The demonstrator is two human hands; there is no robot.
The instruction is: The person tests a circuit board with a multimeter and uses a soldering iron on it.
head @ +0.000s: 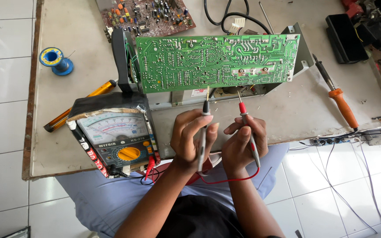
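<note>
My left hand [189, 137] grips a black test probe [204, 128], its metal tip pointing up at the lower edge of a green circuit board [217, 61]. In my right hand [242, 143] is a red test probe [245, 121], its tip also close under the board's lower edge. The board stands tilted on a grey metal chassis [303, 53], solder side toward me. Red and black leads run from the probes to an analog multimeter [115, 139] propped at the left, its dial and yellow selector knob facing me.
A brown circuit board [148, 15] lies at the table's far edge. A blue solder spool [54, 59] sits far left, an orange-handled soldering iron [340, 101] right, a yellow-handled tool [78, 105] behind the meter. Black box [345, 37] and cables lie far right.
</note>
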